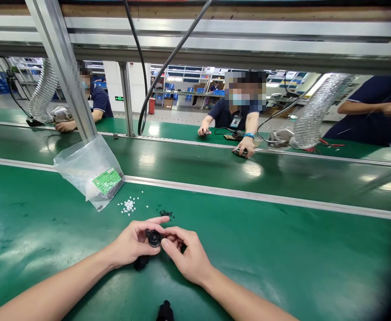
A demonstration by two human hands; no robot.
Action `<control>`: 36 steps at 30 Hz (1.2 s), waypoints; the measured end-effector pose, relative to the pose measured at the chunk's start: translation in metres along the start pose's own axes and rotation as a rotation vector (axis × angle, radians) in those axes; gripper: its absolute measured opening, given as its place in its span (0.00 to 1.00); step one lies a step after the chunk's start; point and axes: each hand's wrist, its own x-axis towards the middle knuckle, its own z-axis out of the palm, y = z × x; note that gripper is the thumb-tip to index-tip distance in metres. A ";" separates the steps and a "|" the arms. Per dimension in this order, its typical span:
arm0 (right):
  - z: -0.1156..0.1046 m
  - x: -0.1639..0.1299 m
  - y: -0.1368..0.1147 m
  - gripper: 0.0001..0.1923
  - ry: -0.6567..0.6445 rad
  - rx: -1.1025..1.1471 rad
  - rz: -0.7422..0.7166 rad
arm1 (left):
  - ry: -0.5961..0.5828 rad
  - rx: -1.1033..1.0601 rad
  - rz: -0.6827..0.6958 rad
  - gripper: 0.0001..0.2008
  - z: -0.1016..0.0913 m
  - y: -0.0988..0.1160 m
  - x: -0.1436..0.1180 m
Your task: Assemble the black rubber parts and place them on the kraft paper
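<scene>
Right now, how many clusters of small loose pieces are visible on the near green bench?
2: a white cluster beside the plastic bag, and a black cluster just beyond the left hand. It or the right hand may hide more.

Head view, facing forward and down

Above the desk (pixel 282 267), a round part (pixel 154 239) is held in the left hand (pixel 133 243), with the right hand (pixel 189 256) placed just to its right. A second part (pixel 141 263) is partly hidden below the left hand; a third (pixel 165 312) is cut off at the near edge. Behind the round part, a right-hand heap (pixel 166 214) and a left-hand heap (pixel 128 205) of small pieces are spread. Farther left, a metal rail (pixel 215 191) is partly covered by a plastic bag (pixel 78 167).
</scene>
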 end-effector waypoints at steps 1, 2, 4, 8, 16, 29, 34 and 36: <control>0.000 0.001 -0.001 0.14 -0.040 0.039 0.018 | -0.013 0.009 -0.003 0.17 0.001 0.000 0.000; 0.001 0.001 -0.002 0.14 -0.070 0.075 0.036 | -0.022 0.011 -0.009 0.17 0.002 0.000 0.001; 0.003 0.002 -0.003 0.16 -0.096 0.133 0.097 | -0.030 0.017 -0.015 0.17 0.003 -0.002 0.002; 0.007 0.003 0.000 0.15 -0.020 0.191 0.239 | 0.020 0.065 0.000 0.20 0.006 -0.005 0.001; 0.007 0.001 0.006 0.13 0.106 0.129 0.276 | 0.220 0.354 -0.046 0.22 0.019 0.004 -0.008; 0.008 -0.002 0.001 0.06 0.081 0.020 0.204 | 0.339 0.488 0.049 0.14 0.030 0.006 -0.011; 0.005 -0.004 -0.007 0.07 0.054 -0.028 0.221 | 0.328 0.415 -0.011 0.14 0.033 0.008 -0.011; 0.005 -0.005 -0.009 0.08 0.038 -0.031 0.255 | 0.326 0.371 -0.046 0.13 0.034 0.007 -0.011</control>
